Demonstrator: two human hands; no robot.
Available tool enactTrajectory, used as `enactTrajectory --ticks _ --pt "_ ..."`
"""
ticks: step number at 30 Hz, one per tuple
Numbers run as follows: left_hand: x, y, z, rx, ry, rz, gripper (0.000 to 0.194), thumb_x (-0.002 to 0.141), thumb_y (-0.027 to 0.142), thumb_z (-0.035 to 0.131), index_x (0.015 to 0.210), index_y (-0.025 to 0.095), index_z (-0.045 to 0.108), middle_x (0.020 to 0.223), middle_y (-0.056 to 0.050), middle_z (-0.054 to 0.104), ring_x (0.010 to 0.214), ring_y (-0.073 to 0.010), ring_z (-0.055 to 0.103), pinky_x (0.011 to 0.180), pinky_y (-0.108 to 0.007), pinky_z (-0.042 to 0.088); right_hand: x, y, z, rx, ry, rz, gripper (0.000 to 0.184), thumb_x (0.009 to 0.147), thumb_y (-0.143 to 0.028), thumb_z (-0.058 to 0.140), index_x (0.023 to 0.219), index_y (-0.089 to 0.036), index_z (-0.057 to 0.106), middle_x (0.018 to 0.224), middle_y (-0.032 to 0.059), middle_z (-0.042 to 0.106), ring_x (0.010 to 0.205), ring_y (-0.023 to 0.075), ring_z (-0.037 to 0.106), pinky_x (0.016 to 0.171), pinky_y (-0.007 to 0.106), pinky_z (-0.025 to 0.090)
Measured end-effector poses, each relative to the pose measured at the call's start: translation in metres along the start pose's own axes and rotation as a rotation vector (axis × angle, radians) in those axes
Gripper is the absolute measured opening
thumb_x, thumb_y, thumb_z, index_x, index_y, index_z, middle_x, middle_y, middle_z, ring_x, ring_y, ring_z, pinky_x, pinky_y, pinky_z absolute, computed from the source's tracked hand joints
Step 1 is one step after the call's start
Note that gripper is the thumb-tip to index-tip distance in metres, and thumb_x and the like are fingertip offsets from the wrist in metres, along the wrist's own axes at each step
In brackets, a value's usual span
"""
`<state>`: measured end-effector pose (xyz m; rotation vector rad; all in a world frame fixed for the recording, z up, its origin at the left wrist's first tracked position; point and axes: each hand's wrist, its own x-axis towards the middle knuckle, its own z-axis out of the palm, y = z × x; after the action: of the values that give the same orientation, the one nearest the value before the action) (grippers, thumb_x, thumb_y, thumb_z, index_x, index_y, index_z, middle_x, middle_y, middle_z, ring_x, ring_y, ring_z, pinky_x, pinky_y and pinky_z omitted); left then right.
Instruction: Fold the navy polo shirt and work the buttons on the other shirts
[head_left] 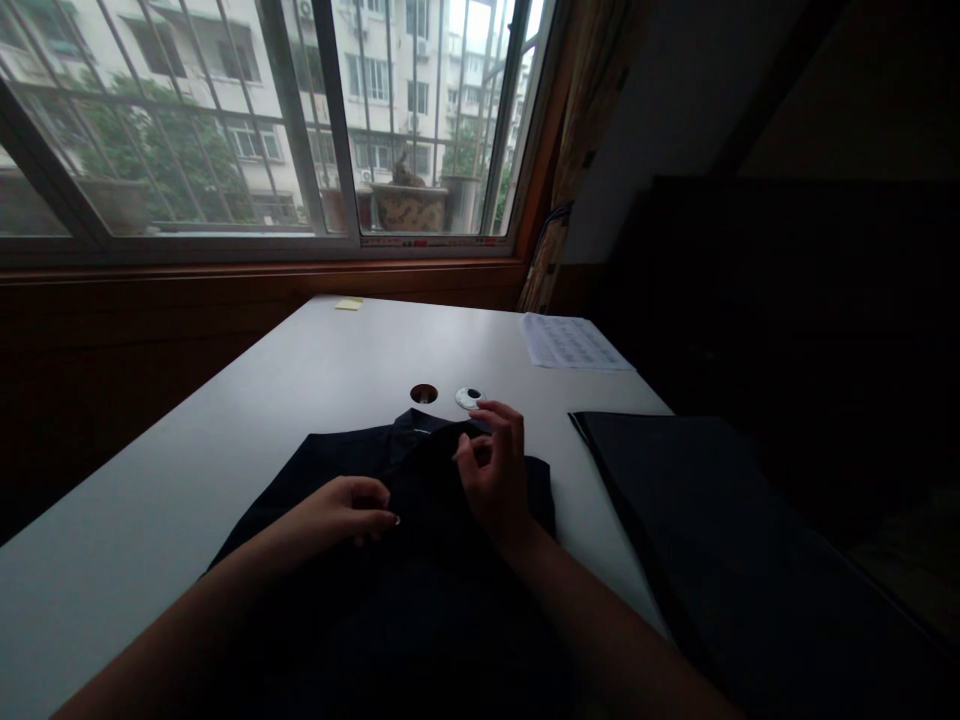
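Observation:
A dark navy collared garment (292, 468) lies spread on the white table, its collar (409, 428) pointing toward the window. My left hand (345, 508) rests over its left front, thumb and fingers pinched on the cloth. By the left thumb tip shows a tiny pale spot (397, 520), too small to name. Just right of the collar, my right hand (496, 470) is raised with its wrist bent. Its thumb and a bent finger come together, while the other fingers curl above; whatever they hold is too small and dark to make out.
The white table (187, 460) has a round cable hole (424, 394) beside a white round cover (470, 398). Printed sheets (574, 342) lie at the far right, a yellow note (349, 304) at the far left. A dark flat cloth or case (675, 480) covers the right edge.

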<state>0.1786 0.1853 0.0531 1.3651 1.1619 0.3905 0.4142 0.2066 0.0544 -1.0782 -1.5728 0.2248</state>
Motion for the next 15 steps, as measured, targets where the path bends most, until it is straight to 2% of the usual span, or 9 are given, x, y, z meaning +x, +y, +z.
enactTrajectory --ticks 2,4,5,7,10,12,15 --pt "-0.005 -0.001 -0.001 -0.063 -0.008 0.005 0.033 0.075 0.044 0.076 0.089 0.016 0.065 0.078 -0.001 0.064 0.068 -0.0148 0.060 0.062 -0.024 0.045 -0.001 -0.010 -0.003 0.000 -0.005 -0.004 0.018 0.091 -0.018 0.054 0.108 -0.022 0.052 0.122 0.0097 0.051 0.063 0.0087 0.053 0.056 0.026 0.051" --pt "-0.009 -0.001 -0.002 -0.098 -0.030 0.013 0.031 0.076 0.042 0.077 0.086 0.016 0.064 0.076 0.000 0.064 0.067 -0.0141 0.059 0.064 -0.024 0.044 -0.003 -0.022 -0.005 -0.002 -0.075 -0.055 0.007 0.089 -0.019 0.056 0.096 -0.021 0.053 0.102 0.0048 0.056 0.058 0.0083 0.048 0.054 0.024 0.046" --pt "-0.011 0.000 -0.002 -0.108 -0.039 0.019 0.030 0.076 0.042 0.077 0.084 0.016 0.064 0.074 0.000 0.063 0.066 -0.0137 0.059 0.064 -0.024 0.044 -0.003 -0.028 -0.006 0.004 -0.159 -0.088 0.004 0.089 -0.019 0.056 0.092 -0.021 0.054 0.091 0.0020 0.056 0.058 0.0093 0.049 0.055 0.024 0.045" --pt "-0.015 0.001 -0.002 -0.110 -0.050 0.029 0.028 0.077 0.041 0.076 0.082 0.016 0.064 0.072 0.001 0.063 0.066 -0.0134 0.058 0.064 -0.024 0.043 -0.002 -0.041 -0.009 0.029 -0.414 -0.145 0.003 0.088 -0.017 0.058 0.089 -0.020 0.058 0.077 -0.0011 0.058 0.062 0.0109 0.053 0.059 0.023 0.044" --pt "-0.018 0.002 -0.004 -0.094 -0.066 0.031 0.028 0.077 0.041 0.076 0.084 0.016 0.066 0.075 0.000 0.064 0.069 -0.0146 0.059 0.067 -0.025 0.045 0.001 -0.053 -0.013 0.072 -0.790 -0.166 0.005 0.085 -0.016 0.065 0.088 -0.019 0.067 0.078 -0.0007 0.065 0.066 0.0110 0.059 0.062 0.022 0.044" --pt "-0.018 0.001 -0.006 -0.086 -0.074 0.038 0.028 0.076 0.040 0.075 0.085 0.016 0.066 0.077 -0.001 0.064 0.071 -0.0152 0.060 0.069 -0.026 0.046 0.002 -0.053 -0.014 0.105 -0.926 -0.124 0.005 0.084 -0.017 0.068 0.087 -0.019 0.071 0.079 -0.0001 0.069 0.066 0.0111 0.061 0.062 0.022 0.044" --pt "-0.017 -0.002 -0.007 -0.053 -0.069 0.053 0.026 0.077 0.039 0.074 0.084 0.016 0.065 0.077 0.000 0.064 0.071 -0.0155 0.060 0.070 -0.026 0.046 -0.001 -0.045 -0.012 0.141 -1.003 -0.001 0.007 0.084 -0.019 0.070 0.089 -0.019 0.075 0.078 0.0001 0.072 0.068 0.0121 0.065 0.062 0.021 0.046"
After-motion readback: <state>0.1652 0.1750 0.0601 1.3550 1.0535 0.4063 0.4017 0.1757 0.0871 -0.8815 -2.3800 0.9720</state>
